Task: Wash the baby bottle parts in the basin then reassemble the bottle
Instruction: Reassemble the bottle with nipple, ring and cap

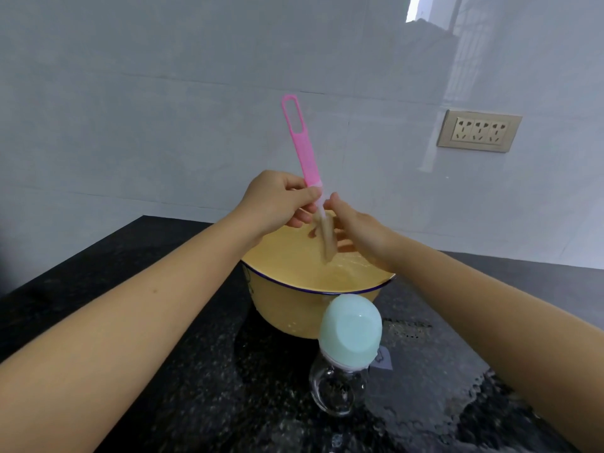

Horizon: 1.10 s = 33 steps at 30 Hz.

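Black speckled countertop (202, 371), wet and glistening at the near right. Yellow basin (287, 308) with a dark blue rim standing at centre, close to the grey tiled wall (163, 109). Both bare forearms reaching in over the basin from the near corners. Left hand (277, 201) closed around the lower end of a pink bottle brush (302, 145), thumb and fingers pinching where the pink handle meets its pale stem; handle rising up and slightly left, looped end topmost. Brush head pointing down into the basin, blurred, detail not readable. Right hand (356, 227) just beside the stem, fingers curled around something small at the brush head; cannot tell what it is, nor how firmly it is held, because of blur and overlap. Hands nearly touching above the basin's far half. Baby bottle (343, 364) standing on the counter just in front of the basin on the near side, slightly right of centre: clear rounded body below, pale blue-green domed cap on top, cap overlapping the basin's rim from this viewpoint. Bottle untouched by either hand. Beige wall socket plate (478, 130) on the wall at right, well apart from the work. Bright window patch reflected at the upper right.
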### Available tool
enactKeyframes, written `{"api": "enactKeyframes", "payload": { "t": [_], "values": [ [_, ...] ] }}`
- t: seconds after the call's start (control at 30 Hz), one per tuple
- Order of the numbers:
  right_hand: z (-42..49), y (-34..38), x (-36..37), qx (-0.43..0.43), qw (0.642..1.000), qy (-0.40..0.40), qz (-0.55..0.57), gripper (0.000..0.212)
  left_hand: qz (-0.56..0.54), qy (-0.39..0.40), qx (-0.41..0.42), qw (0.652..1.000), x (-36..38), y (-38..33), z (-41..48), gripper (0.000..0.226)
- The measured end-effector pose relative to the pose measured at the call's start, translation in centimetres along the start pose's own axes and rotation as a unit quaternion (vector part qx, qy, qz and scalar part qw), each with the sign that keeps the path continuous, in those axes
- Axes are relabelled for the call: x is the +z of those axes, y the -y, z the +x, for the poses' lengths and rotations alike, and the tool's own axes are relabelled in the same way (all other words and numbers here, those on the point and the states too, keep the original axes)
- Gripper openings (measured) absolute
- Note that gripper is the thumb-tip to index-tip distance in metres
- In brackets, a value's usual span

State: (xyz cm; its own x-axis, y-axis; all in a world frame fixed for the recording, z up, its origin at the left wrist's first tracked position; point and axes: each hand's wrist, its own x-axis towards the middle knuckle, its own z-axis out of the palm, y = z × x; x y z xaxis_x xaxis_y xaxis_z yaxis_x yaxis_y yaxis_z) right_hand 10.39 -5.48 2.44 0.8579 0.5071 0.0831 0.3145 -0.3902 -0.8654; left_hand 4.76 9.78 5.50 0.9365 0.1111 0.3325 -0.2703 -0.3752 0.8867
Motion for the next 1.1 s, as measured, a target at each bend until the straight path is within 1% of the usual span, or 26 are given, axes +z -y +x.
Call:
{"api": "enactKeyframes", "payload": {
  "t": [0.07, 0.13, 0.2, 0.23, 0.27, 0.3, 0.37, 0.4, 0.47, 0.5, 0.53, 0.57, 0.6, 0.67, 0.73, 0.77, 0.87, 1.0, 1.03, 1.1],
  "values": [
    [-0.2, 0.0, -0.6, 0.01, 0.999, -0.027, -0.014, 0.04, 0.019, 0.0, 0.018, 1.0, 0.0, 0.0, -0.2, 0.014],
    [-0.4, 0.3, -1.0, 0.003, 0.998, -0.056, -0.033, 0.043, 0.047, 0.002, 0.053, 0.997, 0.0, -0.2, -0.5, 0.012],
    [-0.5, 0.7, -1.4, 0.005, 0.995, -0.092, -0.041, 0.034, 0.108, 0.011, 0.115, 0.987, 0.1, -0.4, -0.9, 0.01],
    [-0.5, 0.9, -1.6, 0.017, 0.993, -0.112, -0.041, 0.027, 0.16, 0.016, 0.152, 0.975, 0.1, -0.4, -1.1, 0.011],
    [-0.5, 1.1, -1.8, 0.034, 0.99, -0.128, -0.04, 0.023, 0.22, 0.02, 0.19, 0.957, 0.3, -0.4, -1.3, 0.015],
    [-0.5, 1.3, -2.0, 0.053, 0.989, -0.134, -0.038, 0.021, 0.282, 0.02, 0.229, 0.932, 0.4, -0.4, -1.6, 0.024],
    [-0.8, 1.9, -2.1, 0.091, 0.989, -0.12, -0.013, 0.024, 0.369, 0.005, 0.315, 0.874, 0.8, -0.3, -1.9, 0.043],
    [-0.9, 2.3, -2.1, 0.102, 0.989, -0.11, -0.005, 0.031, 0.394, 0.002, 0.355, 0.848, 0.9, -0.2, -2.0, 0.043],
    [-1.1, 2.8, -2.0, 0.113, 0.988, -0.1, -0.028, 0.05, 0.424, -0.007, 0.423, 0.801, 1.3, 0.2, -2.2, 0.034],
    [-1.1, 2.9, -2.0, 0.11, 0.989, -0.094, -0.024, 0.053, 0.43, -0.015, 0.448, 0.784, 1.6, 0.4, -2.2, 0.03],
    [-1.0, 3.0, -2.0, 0.105, 0.991, -0.085, 0.0, 0.049, 0.431, -0.012, 0.462, 0.775, 1.9, 0.4, -2.3, 0.027],
    [-0.9, 3.0, -1.9, 0.101, 0.992, -0.078, 0.027, 0.04, 0.431, -0.008, 0.47, 0.77, 2.2, 0.4, -2.5, 0.025],
    [-1.1, 3.1, -1.8, 0.098, 0.991, -0.077, 0.042, 0.03, 0.428, 0.005, 0.47, 0.772, 2.4, 0.4, -2.7, 0.025],
    [-1.3, 3.1, -1.8, 0.095, 0.989, -0.105, 0.048, 0.017, 0.419, 0.025, 0.456, 0.785, 2.7, 0.5, -3.0, 0.028],
    [-1.7, 3.2, -2.0, 0.071, 0.987, -0.143, 0.023, 0.009, 0.402, 0.044, 0.434, 0.805, 2.7, 0.3, -3.5, 0.032],
    [-2.0, 3.4, -2.2, 0.057, 0.985, -0.165, 0.011, 0.006, 0.387, 0.05, 0.415, 0.822, 2.6, 0.2, -3.8, 0.03],
    [-3.1, 3.8, -3.2, 0.017, 0.973, -0.23, -0.001, 0.008, 0.335, 0.052, 0.329, 0.881, 2.0, 0.2, -4.5, 0.035],
    [-5.3, 3.5, -3.8, -0.019, 0.958, -0.286, -0.01, 0.012, 0.225, 0.018, 0.242, 0.943, 0.9, 0.3, -6.3, 0.022],
    [-5.9, 3.1, -3.8, -0.022, 0.955, -0.295, -0.027, 0.014, 0.195, 0.009, 0.217, 0.957, 0.6, 0.5, -6.7, 0.019],
    [-7.6, 2.3, -3.6, -0.025, 0.948, -0.311, -0.065, 0.016, 0.149, -0.018, 0.182, 0.972, 0.1, 1.1, -7.7, 0.016]
  ]
}}
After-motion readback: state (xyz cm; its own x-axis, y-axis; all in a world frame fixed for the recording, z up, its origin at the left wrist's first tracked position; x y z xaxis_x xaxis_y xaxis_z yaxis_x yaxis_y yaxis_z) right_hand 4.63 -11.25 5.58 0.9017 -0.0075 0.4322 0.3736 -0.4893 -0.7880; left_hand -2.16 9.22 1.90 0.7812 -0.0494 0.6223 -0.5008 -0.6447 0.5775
